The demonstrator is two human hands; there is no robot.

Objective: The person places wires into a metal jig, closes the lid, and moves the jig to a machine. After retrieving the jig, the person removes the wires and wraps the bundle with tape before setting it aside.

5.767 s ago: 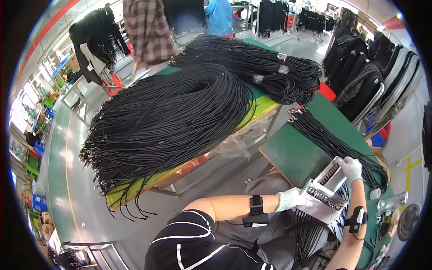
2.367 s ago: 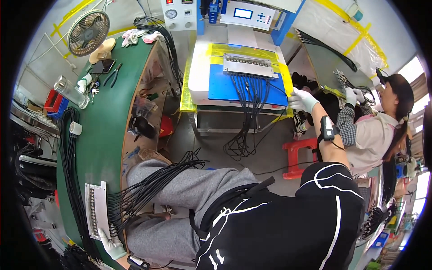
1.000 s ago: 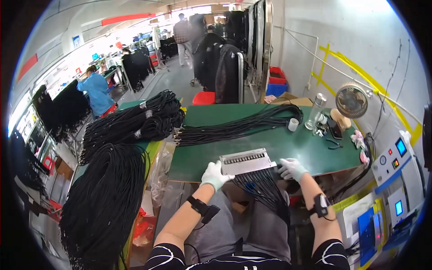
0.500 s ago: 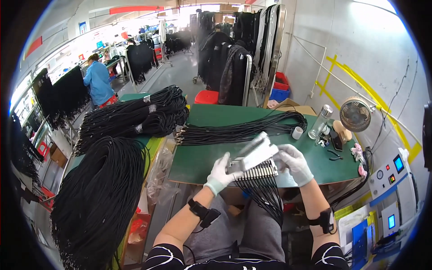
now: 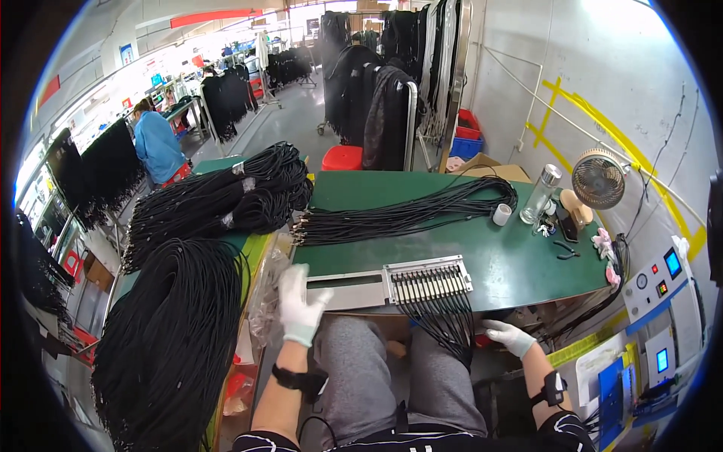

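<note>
A metal fixture lies at the table's near edge, its lid frame folded out flat to the left. Side by side in the fixture sits a row of pale cable connectors. Their black cables hang over the edge between my knees. My left hand, in a white glove, is raised by the lid frame's left end, fingers spread and empty. My gloved right hand is off the table edge, right of the hanging cables, its fingers stretched out and holding nothing visible.
Behind the fixture lies a long black cable bundle on the green table. More bundles are heaped at left. On the right are a white roll, glass bottle, pliers, fan and control box.
The metal lid, tilted up between my hands before, now lies flat on the left. Both hands have let go: the left moved left, the right moved down toward me.
</note>
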